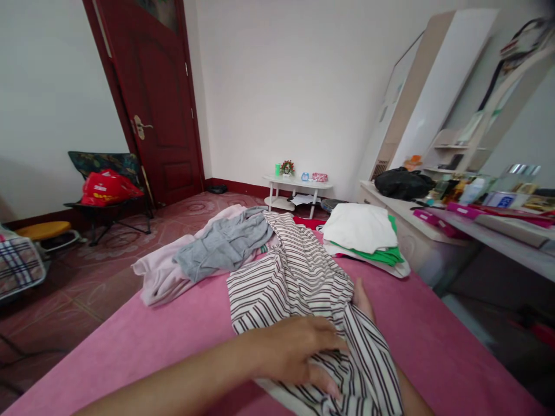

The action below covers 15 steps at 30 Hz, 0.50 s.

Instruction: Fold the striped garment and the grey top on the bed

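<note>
A white garment with dark stripes (295,271) lies stretched along the pink bed cover (143,346). My left hand (299,349) rests on its near end, fingers curled and pressing into the cloth. My right hand (361,296) is mostly hidden under the striped fabric; only a bit of it shows at the garment's right edge, and its fingers are out of sight. Behind the striped piece lie a grey garment (223,245) and a pale pink one (160,274) in a loose heap.
A folded stack of white and green clothes (362,231) sits at the bed's far right. A dresser (477,231) with bottles and a black bag (403,183) stands right. A small white table (297,188), red door (151,98) and chair with red bag (106,188) lie beyond.
</note>
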### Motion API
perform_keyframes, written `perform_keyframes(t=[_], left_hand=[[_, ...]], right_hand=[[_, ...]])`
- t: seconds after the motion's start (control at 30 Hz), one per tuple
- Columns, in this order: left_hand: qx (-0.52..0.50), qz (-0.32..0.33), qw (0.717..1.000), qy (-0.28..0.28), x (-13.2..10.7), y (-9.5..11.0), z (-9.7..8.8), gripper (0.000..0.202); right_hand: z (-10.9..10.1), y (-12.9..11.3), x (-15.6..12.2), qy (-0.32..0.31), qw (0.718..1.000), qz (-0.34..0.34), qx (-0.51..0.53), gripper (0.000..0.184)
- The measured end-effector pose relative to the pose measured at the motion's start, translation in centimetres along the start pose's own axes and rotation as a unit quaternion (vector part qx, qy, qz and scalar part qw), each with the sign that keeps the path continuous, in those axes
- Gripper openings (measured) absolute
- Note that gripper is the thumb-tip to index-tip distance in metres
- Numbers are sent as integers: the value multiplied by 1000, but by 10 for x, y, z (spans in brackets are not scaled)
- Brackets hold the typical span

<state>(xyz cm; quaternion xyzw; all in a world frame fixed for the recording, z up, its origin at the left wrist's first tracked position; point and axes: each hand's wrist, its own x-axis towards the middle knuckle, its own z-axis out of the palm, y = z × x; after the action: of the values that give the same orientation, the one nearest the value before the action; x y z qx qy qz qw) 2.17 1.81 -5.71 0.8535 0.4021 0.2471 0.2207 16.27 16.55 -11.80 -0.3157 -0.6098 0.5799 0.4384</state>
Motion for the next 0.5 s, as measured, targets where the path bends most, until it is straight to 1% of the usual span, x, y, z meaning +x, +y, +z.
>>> perform_keyframes(t=[0.07, 0.13, 0.23, 0.27, 0.3, 0.33, 0.4, 0.43, 0.5], left_hand=[[18, -47, 998, 27, -10, -21, 8, 60], [25, -73, 996, 50, -17, -38, 7, 55], [21, -75, 995, 62, -23, -53, -7, 42], [39, -88, 992, 80, -25, -57, -14, 38], [70, -112, 985, 111, -28, -61, -22, 35], [110, -148, 972, 148, -33, -67, -30, 34], [182, -242, 930, 209, -44, -80, -45, 40], [202, -289, 910, 219, -50, -88, -51, 48], [216, -354, 888, 198, -62, -102, -56, 64]], right_hand=[[-1, 0, 2, 22, 1000, 9, -14, 63], [0, 1, 5, 33, 999, 20, -29, 62], [-2, 2, 10, 3, 998, 37, -50, 59], [-6, 2, 12, -3, 998, 44, -55, 56], [-12, 2, 15, 2, 997, 50, -59, 51], [-19, 2, 18, 21, 996, 56, -64, 46], [-38, 1, 25, 85, 991, 68, -78, 37], [-48, 1, 28, 116, 987, 69, -88, 32], [-66, 1, 34, 162, 978, 69, -112, 25]])
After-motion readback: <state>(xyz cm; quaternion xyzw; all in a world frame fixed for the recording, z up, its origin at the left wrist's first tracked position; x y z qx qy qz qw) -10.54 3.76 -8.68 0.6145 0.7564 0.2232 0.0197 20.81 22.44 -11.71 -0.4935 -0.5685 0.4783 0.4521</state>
